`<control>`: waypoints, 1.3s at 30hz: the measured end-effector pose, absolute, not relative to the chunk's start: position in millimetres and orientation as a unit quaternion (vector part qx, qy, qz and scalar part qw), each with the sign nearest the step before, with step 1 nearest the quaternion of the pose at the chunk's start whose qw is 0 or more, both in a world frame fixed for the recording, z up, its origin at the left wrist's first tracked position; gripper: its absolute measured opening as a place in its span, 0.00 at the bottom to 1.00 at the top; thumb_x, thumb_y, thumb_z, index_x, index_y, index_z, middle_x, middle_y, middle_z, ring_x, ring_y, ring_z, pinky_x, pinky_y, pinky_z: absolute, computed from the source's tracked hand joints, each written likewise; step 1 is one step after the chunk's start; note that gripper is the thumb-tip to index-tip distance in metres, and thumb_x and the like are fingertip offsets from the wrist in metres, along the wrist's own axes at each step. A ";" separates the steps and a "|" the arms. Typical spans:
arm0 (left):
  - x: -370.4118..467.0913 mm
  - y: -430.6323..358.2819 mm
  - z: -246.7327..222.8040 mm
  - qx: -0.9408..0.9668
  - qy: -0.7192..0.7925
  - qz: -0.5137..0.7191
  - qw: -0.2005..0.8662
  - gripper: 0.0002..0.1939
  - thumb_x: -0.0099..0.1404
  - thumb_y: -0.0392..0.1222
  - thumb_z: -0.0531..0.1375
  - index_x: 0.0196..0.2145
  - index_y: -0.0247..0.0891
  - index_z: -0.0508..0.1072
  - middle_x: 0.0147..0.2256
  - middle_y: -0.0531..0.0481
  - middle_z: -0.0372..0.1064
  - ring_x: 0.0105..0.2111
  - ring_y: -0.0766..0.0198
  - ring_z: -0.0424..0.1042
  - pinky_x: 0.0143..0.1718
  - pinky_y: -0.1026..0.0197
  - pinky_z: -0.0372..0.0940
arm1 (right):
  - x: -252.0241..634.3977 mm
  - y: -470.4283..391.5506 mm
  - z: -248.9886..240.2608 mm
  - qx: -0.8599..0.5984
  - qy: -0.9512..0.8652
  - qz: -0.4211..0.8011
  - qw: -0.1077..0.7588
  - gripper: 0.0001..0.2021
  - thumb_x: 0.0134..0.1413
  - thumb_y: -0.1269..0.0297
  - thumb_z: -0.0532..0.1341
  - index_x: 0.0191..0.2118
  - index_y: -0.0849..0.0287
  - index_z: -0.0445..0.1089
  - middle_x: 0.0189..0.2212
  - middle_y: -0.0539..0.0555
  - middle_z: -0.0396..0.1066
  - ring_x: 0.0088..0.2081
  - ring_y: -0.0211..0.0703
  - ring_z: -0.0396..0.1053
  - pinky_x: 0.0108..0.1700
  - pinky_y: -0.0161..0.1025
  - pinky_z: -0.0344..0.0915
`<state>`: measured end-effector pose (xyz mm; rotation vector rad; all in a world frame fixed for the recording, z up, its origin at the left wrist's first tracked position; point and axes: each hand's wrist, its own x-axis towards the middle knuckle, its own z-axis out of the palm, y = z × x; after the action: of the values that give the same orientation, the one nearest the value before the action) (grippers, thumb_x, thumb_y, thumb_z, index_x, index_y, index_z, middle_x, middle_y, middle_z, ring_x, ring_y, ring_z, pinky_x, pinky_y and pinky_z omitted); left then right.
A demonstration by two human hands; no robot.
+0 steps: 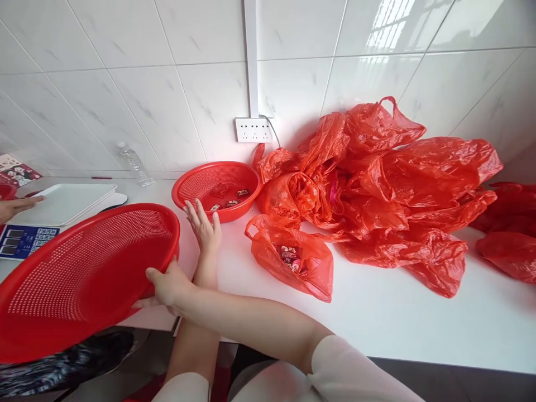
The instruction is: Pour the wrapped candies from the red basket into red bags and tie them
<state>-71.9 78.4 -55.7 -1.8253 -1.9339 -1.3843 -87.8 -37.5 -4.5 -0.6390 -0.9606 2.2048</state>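
Observation:
My arms are crossed. My right hand (170,285) reaches to the left and grips the rim of a large red plastic basket (113,279), thumb on the inner side and fingers behind. This basket is tilted, with its bare perforated inside showing. My left hand (205,228), fingers spread, is at the near rim of a second red basket (184,181); whether it touches is hard to tell. Several small dark wrapped packets (231,203) lie in that second basket. To the right, an open red plastic bag (310,273) holds similar dark red packets (290,257).
A heap of red plastic bags (377,190) covers the table's right back. At left, another person's hand (19,207) is by the white tray of a scale (77,201). A clear bottle (136,163) leans near the wall, left of a power strip (253,130).

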 end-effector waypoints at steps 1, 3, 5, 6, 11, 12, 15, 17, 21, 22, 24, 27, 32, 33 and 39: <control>-71.6 77.8 -54.9 -0.607 -0.644 -0.460 0.075 0.36 0.71 0.48 0.50 0.70 0.32 0.41 0.71 0.34 0.26 0.70 0.51 0.26 0.68 0.42 0.35 | -86.4 -37.2 -5.3 -0.249 -0.361 0.835 0.333 0.31 0.61 0.53 0.59 0.64 0.55 0.46 0.38 0.51 0.69 0.33 0.40 0.73 0.29 0.41 0.75; -70.5 74.9 -50.9 -0.610 -0.640 -0.458 0.092 0.36 0.70 0.47 0.51 0.69 0.31 0.45 0.70 0.33 0.30 0.70 0.50 0.30 0.67 0.42 0.35 | -76.6 -39.9 -5.1 -0.287 -0.355 0.822 0.340 0.33 0.58 0.59 0.63 0.64 0.54 0.48 0.35 0.49 0.68 0.30 0.37 0.71 0.32 0.39 0.73; -67.7 69.8 -43.4 -0.611 -0.632 -0.462 0.117 0.31 0.69 0.47 0.52 0.66 0.32 0.55 0.69 0.33 0.40 0.69 0.50 0.41 0.67 0.44 0.38 | -53.2 -49.3 0.6 -0.315 -0.409 0.787 0.337 0.29 0.57 0.65 0.63 0.63 0.55 0.55 0.31 0.47 0.67 0.28 0.36 0.69 0.33 0.38 0.72; -65.3 66.7 -38.7 -0.609 -0.629 -0.467 0.127 0.27 0.68 0.47 0.52 0.62 0.32 0.61 0.66 0.32 0.48 0.67 0.50 0.47 0.66 0.45 0.42 | -35.4 -56.4 6.1 -0.315 -0.458 0.758 0.342 0.26 0.56 0.67 0.62 0.60 0.56 0.59 0.30 0.48 0.67 0.28 0.36 0.69 0.35 0.37 0.71; -37.4 47.5 -14.8 -0.619 -0.670 -0.407 0.048 0.21 0.70 0.53 0.47 0.35 0.39 0.75 0.35 0.41 0.73 0.39 0.53 0.71 0.44 0.55 0.62 | 94.3 -91.5 39.4 -0.187 -0.776 0.441 0.409 0.09 0.62 0.64 0.55 0.45 0.56 0.70 0.45 0.55 0.73 0.45 0.41 0.72 0.50 0.37 0.68; -29.7 43.1 -11.4 -0.630 -0.686 -0.363 0.006 0.22 0.69 0.56 0.48 0.30 0.40 0.75 0.31 0.43 0.73 0.35 0.54 0.71 0.39 0.55 0.62 | 121.0 -94.9 40.7 -0.238 -0.805 0.352 0.414 0.09 0.63 0.65 0.55 0.44 0.57 0.70 0.43 0.57 0.74 0.45 0.43 0.72 0.50 0.39 0.68; -8.2 31.5 -3.6 -0.668 -0.685 -0.260 -0.125 0.20 0.61 0.60 0.57 0.23 0.41 0.72 0.24 0.48 0.71 0.29 0.56 0.70 0.33 0.58 0.61 | 187.5 -97.2 26.3 -0.521 -0.766 0.149 0.347 0.09 0.63 0.66 0.55 0.43 0.59 0.71 0.38 0.60 0.75 0.44 0.52 0.72 0.50 0.52 0.66; 2.0 28.1 3.0 -0.682 -0.649 -0.283 -0.182 0.18 0.59 0.57 0.60 0.24 0.41 0.73 0.25 0.50 0.72 0.30 0.57 0.71 0.33 0.60 0.62 | 219.0 -95.2 8.1 -0.634 -0.728 0.095 0.243 0.10 0.59 0.66 0.59 0.46 0.61 0.70 0.38 0.63 0.75 0.45 0.58 0.72 0.54 0.65 0.60; 12.4 34.0 30.7 -0.628 -0.581 -0.466 -0.226 0.12 0.56 0.51 0.63 0.29 0.39 0.76 0.36 0.49 0.74 0.39 0.57 0.72 0.41 0.60 0.66 | 261.7 -88.1 -11.6 -0.578 -0.768 0.221 0.165 0.15 0.57 0.66 0.61 0.51 0.57 0.70 0.29 0.55 0.75 0.36 0.51 0.74 0.57 0.67 0.57; 14.1 36.6 40.7 -0.607 -0.558 -0.505 -0.254 0.12 0.55 0.50 0.64 0.30 0.38 0.76 0.38 0.48 0.74 0.41 0.57 0.72 0.43 0.59 0.67 | 270.0 -85.1 -9.2 -0.540 -0.771 0.281 0.188 0.14 0.58 0.66 0.59 0.51 0.55 0.70 0.28 0.52 0.74 0.33 0.47 0.74 0.53 0.59 0.65; 18.1 40.4 62.3 -0.579 -0.498 -0.557 -0.327 0.13 0.55 0.47 0.65 0.35 0.38 0.77 0.41 0.47 0.74 0.44 0.56 0.72 0.47 0.57 0.67 | 285.0 -76.2 4.2 -0.487 -0.739 0.372 0.280 0.13 0.60 0.65 0.57 0.50 0.54 0.69 0.30 0.52 0.75 0.32 0.42 0.74 0.42 0.45 0.71; 27.6 40.3 92.2 -0.587 -0.394 -0.583 -0.400 0.16 0.57 0.45 0.64 0.42 0.39 0.76 0.46 0.47 0.73 0.50 0.54 0.71 0.53 0.53 0.66 | 302.2 -56.0 37.3 -0.449 -0.630 0.364 0.519 0.13 0.61 0.60 0.59 0.49 0.57 0.66 0.31 0.52 0.73 0.35 0.42 0.75 0.39 0.40 0.72; 51.1 28.4 112.6 -0.636 -0.324 -0.585 -0.383 0.34 0.58 0.46 0.64 0.61 0.48 0.62 0.43 0.50 0.72 0.46 0.55 0.74 0.51 0.49 0.68 | 304.4 -28.1 87.8 -0.401 -0.545 0.142 0.723 0.12 0.59 0.57 0.62 0.47 0.53 0.66 0.37 0.52 0.71 0.43 0.42 0.75 0.49 0.42 0.70; 56.6 25.3 111.9 -0.648 -0.330 -0.564 -0.391 0.36 0.58 0.46 0.64 0.62 0.49 0.59 0.40 0.51 0.72 0.41 0.58 0.75 0.48 0.51 0.70 | 300.4 -26.1 93.5 -0.396 -0.575 0.121 0.705 0.11 0.60 0.58 0.61 0.46 0.53 0.67 0.38 0.52 0.71 0.44 0.42 0.74 0.49 0.42 0.70; 91.7 14.3 95.1 -0.780 -0.313 -0.326 -0.433 0.20 0.58 0.42 0.66 0.48 0.43 0.73 0.42 0.48 0.72 0.42 0.58 0.73 0.45 0.56 0.71 | 266.9 -23.2 94.5 -0.299 -0.789 0.041 0.534 0.05 0.63 0.63 0.59 0.40 0.54 0.73 0.35 0.51 0.75 0.39 0.42 0.70 0.48 0.42 0.66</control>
<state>91.7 14.3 95.1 -3.4940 -1.4030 -1.4585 266.9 -23.2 94.5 -0.7131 -1.8811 0.0985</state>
